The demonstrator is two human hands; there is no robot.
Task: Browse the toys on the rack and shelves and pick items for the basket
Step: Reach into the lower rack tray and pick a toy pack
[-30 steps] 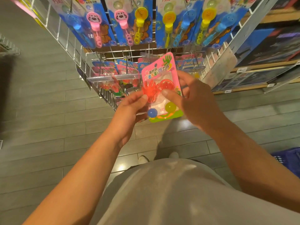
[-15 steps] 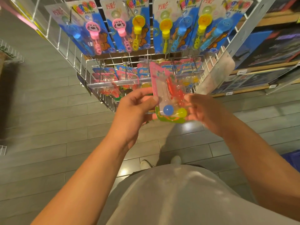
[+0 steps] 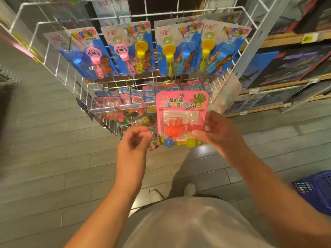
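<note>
Left hand (image 3: 133, 140) released pink "超好玩" card (image 3: 181, 108).

Glossy plastic blister pack (image 3: 181, 117); white wire rack (image 3: 59, 72), matt floor (image 3: 44, 167)

Pink toy pack (image 3: 181, 111), upright, front-facing

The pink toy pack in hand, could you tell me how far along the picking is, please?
Done: one pink toy pack is off the rack. In hand: the right hand grips it; the left hand holds nothing. Left: it has not reached the blue basket on the floor.
</note>
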